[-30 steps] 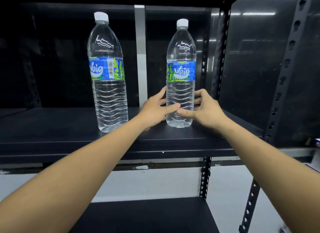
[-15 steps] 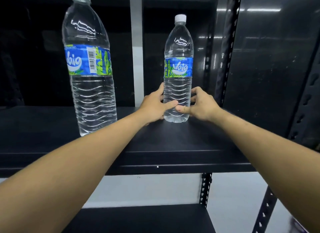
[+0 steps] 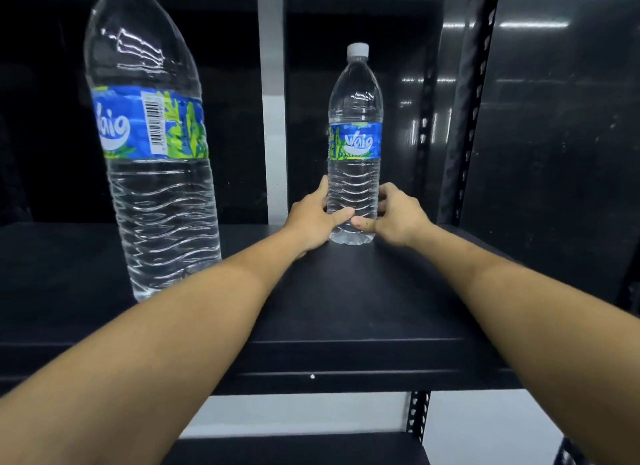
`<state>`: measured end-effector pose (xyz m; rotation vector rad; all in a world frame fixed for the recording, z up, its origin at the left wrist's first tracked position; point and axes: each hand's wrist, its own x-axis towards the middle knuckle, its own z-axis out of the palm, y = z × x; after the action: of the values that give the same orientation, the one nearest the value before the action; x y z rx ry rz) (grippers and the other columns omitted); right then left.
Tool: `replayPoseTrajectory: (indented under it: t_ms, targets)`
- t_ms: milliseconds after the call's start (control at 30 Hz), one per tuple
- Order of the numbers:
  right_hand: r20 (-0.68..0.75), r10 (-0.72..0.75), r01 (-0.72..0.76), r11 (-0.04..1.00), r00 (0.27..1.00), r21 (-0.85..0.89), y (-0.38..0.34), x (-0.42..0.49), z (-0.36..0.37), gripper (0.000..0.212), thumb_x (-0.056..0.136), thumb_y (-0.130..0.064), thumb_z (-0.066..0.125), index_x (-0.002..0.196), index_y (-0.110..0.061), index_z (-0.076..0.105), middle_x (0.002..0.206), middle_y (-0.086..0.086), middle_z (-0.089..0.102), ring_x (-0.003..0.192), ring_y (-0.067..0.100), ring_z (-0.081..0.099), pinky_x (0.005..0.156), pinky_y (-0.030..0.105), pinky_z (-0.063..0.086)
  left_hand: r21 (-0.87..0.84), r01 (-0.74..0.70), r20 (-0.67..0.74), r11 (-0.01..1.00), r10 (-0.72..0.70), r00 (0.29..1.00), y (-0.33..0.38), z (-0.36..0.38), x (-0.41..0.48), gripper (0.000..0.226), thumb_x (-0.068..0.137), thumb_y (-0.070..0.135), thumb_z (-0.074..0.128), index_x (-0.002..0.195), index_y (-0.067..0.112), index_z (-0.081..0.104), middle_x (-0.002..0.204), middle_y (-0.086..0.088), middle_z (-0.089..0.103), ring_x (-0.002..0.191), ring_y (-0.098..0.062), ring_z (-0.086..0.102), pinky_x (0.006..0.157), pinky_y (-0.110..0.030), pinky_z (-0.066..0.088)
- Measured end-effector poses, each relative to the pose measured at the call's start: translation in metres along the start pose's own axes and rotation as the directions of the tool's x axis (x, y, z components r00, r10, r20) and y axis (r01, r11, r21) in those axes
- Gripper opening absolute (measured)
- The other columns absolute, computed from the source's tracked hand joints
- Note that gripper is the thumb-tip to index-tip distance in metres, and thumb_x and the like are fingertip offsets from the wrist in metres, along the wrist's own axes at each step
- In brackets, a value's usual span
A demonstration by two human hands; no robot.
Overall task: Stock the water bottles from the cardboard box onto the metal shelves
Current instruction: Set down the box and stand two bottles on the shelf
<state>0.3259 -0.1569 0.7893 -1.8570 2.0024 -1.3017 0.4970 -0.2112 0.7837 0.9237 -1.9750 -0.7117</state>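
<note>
- The far water bottle [image 3: 355,174] is found upright, deep on the black metal shelf [image 3: 363,309], beside a grey upright (white cap on).
- Its lower body is gripped by the left hand [image 3: 311,219] and the right hand [image 3: 398,217]; fingers are curled round it, thumbs nearly touching in front.
- A second bottle [image 3: 152,146] is seen upright nearer the front edge, well apart, untouched.

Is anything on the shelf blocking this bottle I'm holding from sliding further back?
Nothing visible does. The left hand and right hand grip the bottle; nothing shows on the dark shelf behind it. The other bottle stands apart, left and nearer.
</note>
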Motion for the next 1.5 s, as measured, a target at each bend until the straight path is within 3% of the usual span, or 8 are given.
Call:
replayPoseTrajectory:
  t_ms: [100,300,767,1033,1200,1267,1367,1500]
  targets:
    - [-0.007,-0.018,0.019,0.998,1.000,0.052,0.006,0.000,0.003,0.070,0.077,-0.033,0.089,0.135,-0.017,0.053,0.100,-0.009,0.069,0.102,0.014,0.071,0.102,0.033,0.052,-0.062,-0.001,-0.010,0.998,0.001,1.000,-0.004,0.003,0.002,0.077,0.094,0.031,0.074,0.157,0.047,0.031,0.131,0.014,0.070,0.117,-0.012,0.067,0.106,-0.043,0.053]
    - [0.007,-0.124,0.124,0.992,0.992,-0.014,0.012,0.006,0.008,0.062,0.083,-0.034,0.084,0.138,-0.027,0.057,0.117,-0.005,0.075,0.110,0.018,0.070,0.106,0.039,0.050,-0.064,0.000,-0.038,0.998,-0.002,0.999,-0.005,0.005,0.002,0.079,0.094,0.032,0.075,0.158,0.046,0.031,0.133,0.012,0.069,0.119,-0.012,0.066,0.106,-0.043,0.053]
    - [0.036,-0.104,0.106,0.993,0.994,-0.046,0.013,0.005,0.007,0.066,0.086,-0.026,0.081,0.143,-0.030,0.049,0.126,-0.005,0.072,0.120,0.023,0.066,0.109,0.041,0.047,0.046,0.003,-0.095,0.999,0.002,0.995,0.002,0.002,-0.015,0.077,0.096,0.028,0.072,0.159,0.042,0.031,0.142,0.003,0.064,0.130,-0.015,0.060,0.106,-0.044,0.053]
    - [-0.029,-0.108,0.104,0.987,0.994,-0.122,-0.019,-0.047,-0.026,0.086,0.084,-0.025,0.084,0.156,-0.014,0.038,0.147,0.016,0.056,0.134,0.028,0.055,0.115,0.038,0.040,0.208,-0.165,-0.148,0.964,0.198,0.969,0.045,-0.011,-0.070,0.069,0.095,0.031,0.072,0.157,0.028,0.042,0.137,-0.001,0.067,0.123,-0.022,0.064,0.107,-0.037,0.049]
    - [-0.010,-0.160,0.158,0.979,0.987,-0.131,-0.035,-0.093,-0.037,0.078,0.086,-0.026,0.082,0.153,-0.020,0.043,0.147,0.014,0.056,0.132,0.028,0.058,0.110,0.032,0.042,0.504,-0.355,0.000,0.787,0.411,0.912,0.062,-0.040,-0.115,0.073,0.098,0.038,0.065,0.162,0.026,0.031,0.155,0.003,0.052,0.135,-0.019,0.054,0.111,-0.039,0.043]
    - [0.000,-0.186,0.184,0.972,0.983,-0.147,-0.042,-0.109,-0.036,0.075,0.085,-0.027,0.082,0.151,-0.019,0.047,0.144,0.009,0.060,0.130,0.027,0.059,0.107,0.028,0.042,0.616,-0.460,0.073,0.639,0.535,0.842,0.067,-0.056,-0.134,0.071,0.100,0.036,0.062,0.162,0.022,0.032,0.163,0.000,0.042,0.151,-0.019,0.036,0.121,-0.038,0.030]
    - [-0.003,-0.211,0.208,0.968,0.977,-0.141,-0.058,-0.126,-0.031,0.072,0.084,-0.029,0.083,0.147,-0.017,0.051,0.140,0.006,0.064,0.130,0.022,0.060,0.108,0.026,0.042,0.733,-0.521,0.094,0.438,0.693,0.714,0.066,-0.080,-0.154,0.067,0.095,0.036,0.061,0.156,0.019,0.043,0.159,-0.002,0.048,0.151,-0.023,0.038,0.125,-0.044,0.024]
    - [0.005,-0.216,0.215,0.967,0.976,-0.135,-0.088,-0.139,-0.014,0.070,0.085,-0.040,0.081,0.146,-0.018,0.053,0.140,0.005,0.063,0.131,0.021,0.058,0.113,0.031,0.041,0.740,-0.476,-0.090,0.476,0.771,0.631,0.057,-0.116,-0.176,0.067,0.091,0.034,0.065,0.153,0.013,0.047,0.159,-0.005,0.048,0.151,-0.026,0.037,0.122,-0.052,0.029]
